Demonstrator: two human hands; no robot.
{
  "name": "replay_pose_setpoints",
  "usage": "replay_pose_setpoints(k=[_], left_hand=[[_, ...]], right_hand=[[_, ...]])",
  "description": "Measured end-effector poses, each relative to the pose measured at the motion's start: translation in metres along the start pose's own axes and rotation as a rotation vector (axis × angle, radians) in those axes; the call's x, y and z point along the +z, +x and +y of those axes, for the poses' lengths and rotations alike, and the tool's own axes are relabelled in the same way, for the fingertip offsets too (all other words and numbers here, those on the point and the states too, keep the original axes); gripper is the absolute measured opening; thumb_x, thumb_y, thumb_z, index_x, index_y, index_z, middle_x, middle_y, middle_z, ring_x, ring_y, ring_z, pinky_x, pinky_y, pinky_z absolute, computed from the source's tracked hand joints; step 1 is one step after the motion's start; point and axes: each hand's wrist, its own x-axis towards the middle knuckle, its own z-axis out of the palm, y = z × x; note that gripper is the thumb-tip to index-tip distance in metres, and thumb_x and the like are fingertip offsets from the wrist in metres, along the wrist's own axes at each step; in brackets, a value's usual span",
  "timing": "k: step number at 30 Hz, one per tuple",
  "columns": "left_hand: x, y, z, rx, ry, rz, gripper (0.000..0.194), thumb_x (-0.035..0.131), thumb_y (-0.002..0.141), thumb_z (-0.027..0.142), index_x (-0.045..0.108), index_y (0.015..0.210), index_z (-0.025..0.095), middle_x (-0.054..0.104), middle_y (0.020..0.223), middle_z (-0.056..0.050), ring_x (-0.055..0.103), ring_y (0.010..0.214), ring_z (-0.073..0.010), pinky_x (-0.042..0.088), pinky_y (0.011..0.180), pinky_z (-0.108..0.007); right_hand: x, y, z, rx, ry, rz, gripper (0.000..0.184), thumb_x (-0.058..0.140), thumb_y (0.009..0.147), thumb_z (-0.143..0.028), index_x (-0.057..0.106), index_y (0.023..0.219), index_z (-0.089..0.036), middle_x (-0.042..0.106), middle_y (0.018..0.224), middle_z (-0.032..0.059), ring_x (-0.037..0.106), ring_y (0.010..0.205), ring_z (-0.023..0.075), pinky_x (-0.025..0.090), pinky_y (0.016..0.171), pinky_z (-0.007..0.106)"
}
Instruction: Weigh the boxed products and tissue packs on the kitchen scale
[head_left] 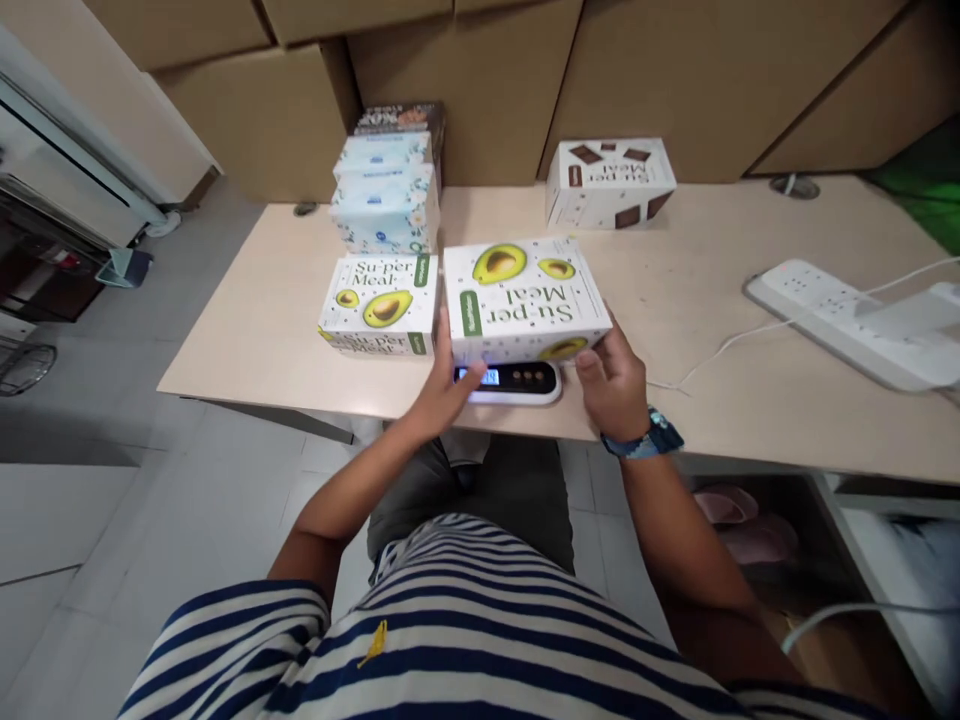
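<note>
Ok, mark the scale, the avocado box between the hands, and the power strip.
Scale [511, 379], head view: black front panel.
Avocado box [525, 294], head view: top face.
Power strip [829, 312], head view: socket face.

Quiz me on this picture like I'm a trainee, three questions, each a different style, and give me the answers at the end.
1. Multiple choice: what is printed on top of the box between the left hand and the right hand? A: strawberries. B: avocados. C: bananas.
2. True or false: the power strip lies to the right of the tissue packs.
3. Fill the gap: the lit display of the scale is partly covered by the ____ thumb.

Key: 1, B, avocados. 2, true. 3, left.
</note>
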Motion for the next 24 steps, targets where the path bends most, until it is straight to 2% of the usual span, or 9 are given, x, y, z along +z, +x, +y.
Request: replay_pose_setpoints(k=[3,5,8,10,13,16,18,21,24], left_hand=[[-0.002,-0.037,0.032,0.034,0.105,-0.053,0.110,0.053,0.104,0.074,-0.030,0.170,0.049,-0.037,0.183,0.010,-0.030,0.173,-0.0391,-0.010,0.144,-0.069],[-0.011,-0.056,0.055,0.082,0.205,-0.040,0.118,0.062,0.101,0.072,-0.031,0.169,0.051,-0.031,0.186,0.010,-0.024,0.175,-0.0386,-0.001,0.146,-0.069],[-0.043,-0.067,0.080,0.110,0.324,0.184,0.119,0.072,0.095,0.071,-0.011,0.177,0.048,0.005,0.192,-0.002,0.009,0.178,-0.0403,0.021,0.145,-0.067],[-0.075,-0.065,0.087,0.097,0.401,0.383,0.105,0.072,0.093,0.076,0.017,0.177,0.043,0.036,0.183,-0.010,0.038,0.169,-0.0414,0.038,0.139,-0.066],[-0.126,-0.061,0.086,0.066,0.576,0.578,0.087,0.073,0.088,0.083,0.054,0.157,0.034,0.070,0.153,-0.013,0.071,0.137,-0.0387,0.062,0.115,-0.061],[-0.164,-0.061,0.078,0.019,0.737,0.603,0.082,0.079,0.082,0.083,0.067,0.141,0.028,0.080,0.135,-0.013,0.079,0.118,-0.0373,0.070,0.094,-0.053],[-0.179,-0.062,0.071,-0.045,0.803,0.571,0.080,0.084,0.080,0.077,0.068,0.140,0.027,0.080,0.134,-0.014,0.079,0.118,-0.0400,0.070,0.091,-0.054],[-0.189,-0.062,0.059,-0.150,0.830,0.506,0.077,0.089,0.079,0.066,0.067,0.141,0.025,0.079,0.136,-0.017,0.078,0.121,-0.0435,0.069,0.093,-0.061],[-0.193,-0.061,0.048,-0.145,0.796,0.485,0.076,0.092,0.078,0.063,0.068,0.139,0.026,0.079,0.136,-0.016,0.079,0.120,-0.0422,0.069,0.095,-0.060]], right_hand=[[0.001,-0.009,-0.006,-0.088,-0.010,0.074,0.081,0.071,0.097,-0.065,0.052,0.166,-0.025,0.069,0.156,0.0191,0.070,0.142,0.0371,0.057,0.122,0.061],[0.008,-0.011,-0.022,-0.150,0.000,0.084,0.083,0.075,0.097,-0.055,0.046,0.170,-0.028,0.067,0.158,0.0187,0.070,0.142,0.0360,0.059,0.121,0.060],[0.032,-0.010,-0.059,-0.201,-0.024,0.045,0.085,0.077,0.097,-0.047,0.041,0.173,-0.032,0.067,0.160,0.0165,0.073,0.139,0.0375,0.063,0.118,0.061],[0.056,-0.008,-0.084,-0.235,-0.022,-0.005,0.079,0.071,0.101,-0.042,0.040,0.173,-0.036,0.065,0.162,0.0135,0.071,0.142,0.0381,0.064,0.118,0.061],[0.097,-0.003,-0.105,-0.251,0.046,-0.100,0.070,0.055,0.109,-0.033,0.034,0.176,-0.039,0.061,0.167,0.0084,0.066,0.150,0.0341,0.064,0.119,0.059],[0.129,0.005,-0.103,-0.207,0.102,-0.166,0.069,0.046,0.111,-0.028,0.031,0.177,-0.038,0.060,0.169,0.0070,0.065,0.152,0.0306,0.063,0.122,0.060],[0.141,0.007,-0.097,-0.180,0.125,-0.181,0.066,0.046,0.111,-0.028,0.035,0.176,-0.036,0.060,0.169,0.0063,0.064,0.153,0.0297,0.061,0.124,0.060],[0.149,0.005,-0.088,-0.145,0.157,-0.180,0.062,0.047,0.110,-0.029,0.044,0.172,-0.032,0.059,0.169,0.0067,0.061,0.156,0.0305,0.058,0.126,0.062],[0.151,-0.001,-0.085,-0.114,0.147,-0.176,0.061,0.050,0.110,-0.030,0.047,0.171,-0.032,0.058,0.170,0.0062,0.059,0.157,0.0310,0.056,0.128,0.063]])
